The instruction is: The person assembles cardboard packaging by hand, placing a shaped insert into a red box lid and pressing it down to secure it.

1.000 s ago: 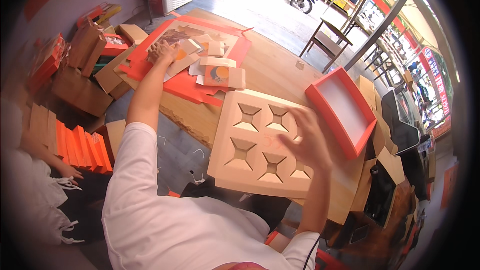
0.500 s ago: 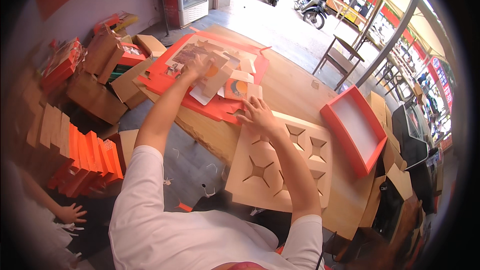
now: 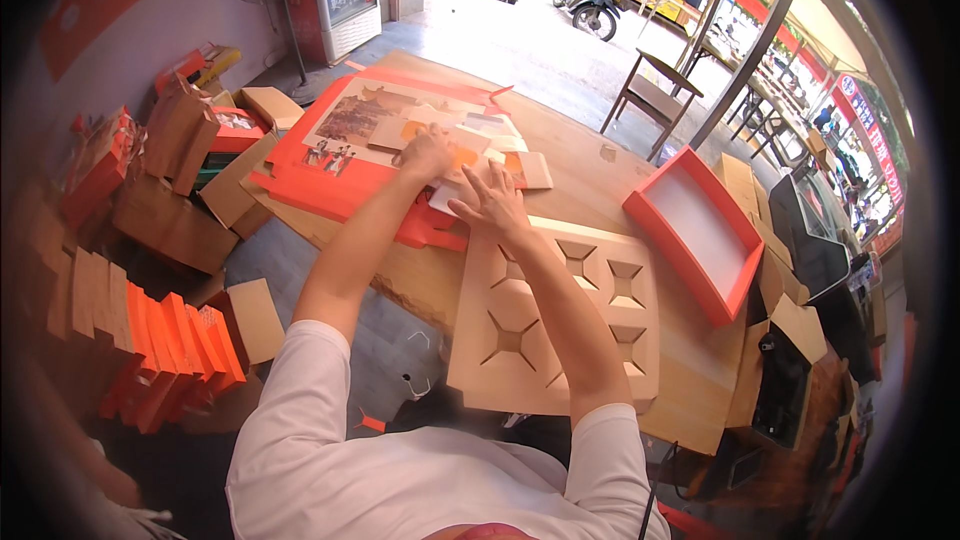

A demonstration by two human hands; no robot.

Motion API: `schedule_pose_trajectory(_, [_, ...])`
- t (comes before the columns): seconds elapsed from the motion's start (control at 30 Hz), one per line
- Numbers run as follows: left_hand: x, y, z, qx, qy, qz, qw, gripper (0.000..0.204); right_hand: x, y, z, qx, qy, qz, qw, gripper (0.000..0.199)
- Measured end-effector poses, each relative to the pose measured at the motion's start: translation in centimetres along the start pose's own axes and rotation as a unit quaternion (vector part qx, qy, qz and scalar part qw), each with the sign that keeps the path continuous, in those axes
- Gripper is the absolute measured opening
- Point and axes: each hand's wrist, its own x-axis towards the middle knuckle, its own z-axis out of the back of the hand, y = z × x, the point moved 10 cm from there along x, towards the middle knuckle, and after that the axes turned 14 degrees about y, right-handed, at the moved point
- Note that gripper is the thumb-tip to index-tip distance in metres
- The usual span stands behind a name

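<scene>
My left hand rests on a pile of small printed cards lying on a flat orange box sheet at the far side of the wooden table; whether it grips a card I cannot tell. My right hand lies just to its right, fingers spread over the cards at the pile's near edge. Under my right forearm sits a tan cardboard insert with several square cut-outs. An orange box lid with a white inside stands to the right.
Folded orange and tan box blanks stand stacked on the floor at left. Brown cartons sit further left. A wooden chair stands beyond the table, parked motorbikes behind it. More cardboard pieces and a dark device are at right.
My right hand left the tan insert and reached forward to the card pile beside my left hand. The view tilted, bringing the table closer.
</scene>
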Motion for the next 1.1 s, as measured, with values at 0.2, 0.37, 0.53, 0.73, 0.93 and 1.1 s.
schedule_pose_trajectory(0.2, [-4.9, 2.6, 2.7, 0.03, -0.065, -0.237, 0.969, 0.068, 1.4, -0.4, -0.4, -0.058, 0.077, -0.091, 0.991, 0.081])
schedule_pose_trajectory(0.37, [-9.6, 12.1, 1.2, 0.189, -0.002, -0.261, 0.947, 0.086, 3.4, 3.1, -0.6, -0.175, -0.038, 0.004, 0.984, 0.068])
schedule_pose_trajectory(0.53, [-15.3, 11.2, 1.1, 0.229, 0.107, -0.246, 0.936, 0.099, 5.1, 6.7, -3.0, -0.191, 0.105, 0.089, 0.972, 0.064])
schedule_pose_trajectory(0.73, [-18.4, 12.3, 2.0, 0.206, 0.096, -0.282, 0.932, 0.095, 7.1, 6.7, -1.6, -0.156, 0.09, -0.018, 0.983, 0.065])
schedule_pose_trajectory(0.93, [-20.8, 13.2, 2.2, 0.212, 0.062, -0.338, 0.915, 0.088, 8.9, 5.0, -2.5, -0.148, 0.02, 0.005, 0.989, 0.062])
schedule_pose_trajectory(1.1, [-21.8, 17.9, 6.0, 0.232, -0.016, -0.355, 0.906, 0.074, 8.8, 4.4, -2.2, -0.125, 0.022, -0.05, 0.991, 0.063])
